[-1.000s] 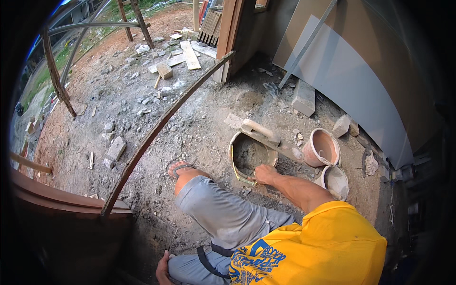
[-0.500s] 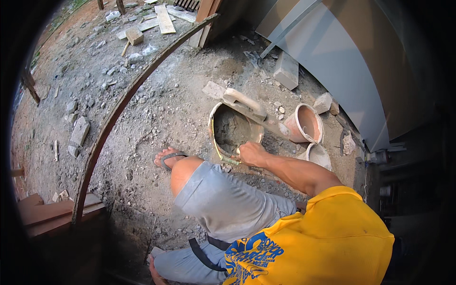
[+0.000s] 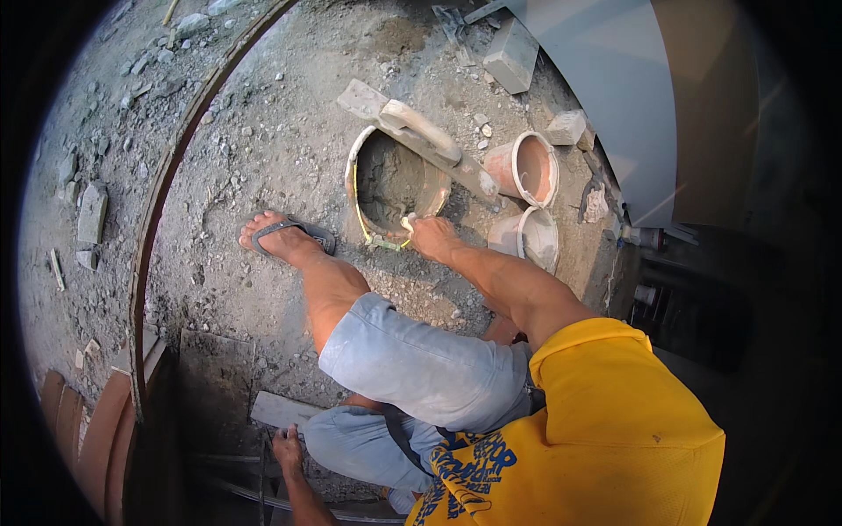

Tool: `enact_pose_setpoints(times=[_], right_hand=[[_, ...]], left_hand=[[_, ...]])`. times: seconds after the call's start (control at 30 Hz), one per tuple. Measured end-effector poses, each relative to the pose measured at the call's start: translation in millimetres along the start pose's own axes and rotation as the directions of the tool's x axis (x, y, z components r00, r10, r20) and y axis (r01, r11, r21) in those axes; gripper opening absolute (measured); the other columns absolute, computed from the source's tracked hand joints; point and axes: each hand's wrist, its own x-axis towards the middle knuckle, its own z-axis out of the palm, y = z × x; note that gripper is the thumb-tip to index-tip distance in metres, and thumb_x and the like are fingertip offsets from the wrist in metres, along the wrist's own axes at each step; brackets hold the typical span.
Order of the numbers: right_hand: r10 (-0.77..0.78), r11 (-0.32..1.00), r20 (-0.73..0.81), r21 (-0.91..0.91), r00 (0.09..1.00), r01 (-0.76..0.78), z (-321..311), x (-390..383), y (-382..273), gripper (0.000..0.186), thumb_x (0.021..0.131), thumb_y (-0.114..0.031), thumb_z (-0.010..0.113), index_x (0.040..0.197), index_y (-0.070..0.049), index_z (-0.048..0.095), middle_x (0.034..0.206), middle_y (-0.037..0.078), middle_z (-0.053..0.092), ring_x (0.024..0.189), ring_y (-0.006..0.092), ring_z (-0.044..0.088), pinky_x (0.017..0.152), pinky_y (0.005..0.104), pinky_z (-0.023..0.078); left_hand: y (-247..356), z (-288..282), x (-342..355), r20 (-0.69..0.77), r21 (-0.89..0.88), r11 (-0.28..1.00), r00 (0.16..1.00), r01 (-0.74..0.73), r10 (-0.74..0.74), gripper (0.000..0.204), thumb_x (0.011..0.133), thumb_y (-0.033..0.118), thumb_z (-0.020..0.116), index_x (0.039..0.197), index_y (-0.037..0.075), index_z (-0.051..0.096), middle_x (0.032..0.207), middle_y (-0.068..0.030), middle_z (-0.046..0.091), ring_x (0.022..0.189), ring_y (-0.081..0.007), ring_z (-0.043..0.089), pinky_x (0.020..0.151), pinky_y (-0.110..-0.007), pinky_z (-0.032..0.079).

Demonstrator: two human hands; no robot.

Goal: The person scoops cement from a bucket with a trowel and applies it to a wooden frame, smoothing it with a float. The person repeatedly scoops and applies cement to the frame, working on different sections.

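My right hand (image 3: 434, 238) is closed at the near rim of a round bucket (image 3: 353, 180), on a tool whose pale handle end (image 3: 408, 222) shows; its working end I cannot make out. Wet grey mortar (image 3: 395, 180) lies in the bucket. Across the far rim rests a long plastering float (image 3: 423, 130) with a raised handle. Low at the left, beside my bent knee, my left hand (image 3: 287, 445) has its fingers curled at the edge of a flat grey board (image 3: 279, 409), partly hidden by the knee.
Two mortar-stained buckets (image 3: 496, 167) (image 3: 507, 235) stand right of the mortar bucket. Concrete blocks (image 3: 511, 57) (image 3: 568, 127) lie beyond them near a leaning panel (image 3: 614, 79). A curved-looking wooden edge (image 3: 158, 193) crosses the left side, with rubble (image 3: 92, 215) on the ground past it.
The view has shifted, so the buckets sit higher and further left. My left hand has come into fuller view with the flat grey board beside it. My right hand stays at the bucket rim.
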Motion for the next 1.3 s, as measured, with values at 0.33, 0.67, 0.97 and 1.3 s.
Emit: enact_pose_setpoints(times=[0.33, 0.67, 0.97, 1.3], right_hand=[[0.186, 0.924, 0.281, 0.277, 0.941, -0.265, 63, -331, 146, 0.075, 0.095, -0.046, 0.061, 0.151, 0.001, 0.047, 0.147, 0.030, 0.054, 0.137, 0.0426, 0.054, 0.116, 0.0469, 0.042], [-0.339, 0.831, 0.304, 0.541, 0.890, 0.131, 227, -577, 235, 0.034, 0.096, -0.032, 0.060, 0.102, -0.002, 0.074, 0.096, 0.018, 0.074, 0.077, 0.0327, 0.072, 0.066, 0.0452, 0.059], [0.121, 0.338, 0.371, 0.857, 0.921, -0.390, 127, -531, 255, 0.028, 0.099, -0.030, 0.059, 0.110, -0.008, 0.073, 0.086, 0.009, 0.070, 0.068, 0.0190, 0.064, 0.060, 0.0370, 0.054], [0.308, 0.059, 0.507, 0.835, 0.805, -0.548, 97, -499, 343, 0.031, 0.097, -0.030, 0.062, 0.109, -0.005, 0.075, 0.090, 0.012, 0.076, 0.077, 0.0215, 0.073, 0.076, 0.0392, 0.058]], left_hand=[[64, -109, -216, -0.112, -0.462, 0.873, 0.987, -0.155, 0.116, 0.028, 0.101, 0.030, 0.068, 0.093, 0.003, 0.067, 0.085, 0.0024, 0.062, 0.079, -0.0087, 0.052, 0.071, -0.028, 0.041], [80, -76, -391, 0.199, -0.320, 0.941, 0.979, 0.110, -0.047, 0.037, 0.096, 0.035, 0.073, 0.109, 0.000, 0.070, 0.090, -0.0012, 0.066, 0.076, -0.0079, 0.056, 0.063, -0.024, 0.039], [157, -54, -413, 0.164, -0.243, 0.968, 0.986, 0.065, -0.025, 0.033, 0.093, 0.031, 0.075, 0.112, 0.004, 0.072, 0.100, -0.0047, 0.072, 0.093, -0.0189, 0.069, 0.075, -0.035, 0.049], [391, 18, -455, 0.224, -0.269, 0.940, 0.936, -0.209, 0.272, 0.036, 0.094, 0.031, 0.073, 0.111, -0.001, 0.071, 0.097, -0.0033, 0.068, 0.086, -0.0124, 0.059, 0.075, -0.029, 0.045]])
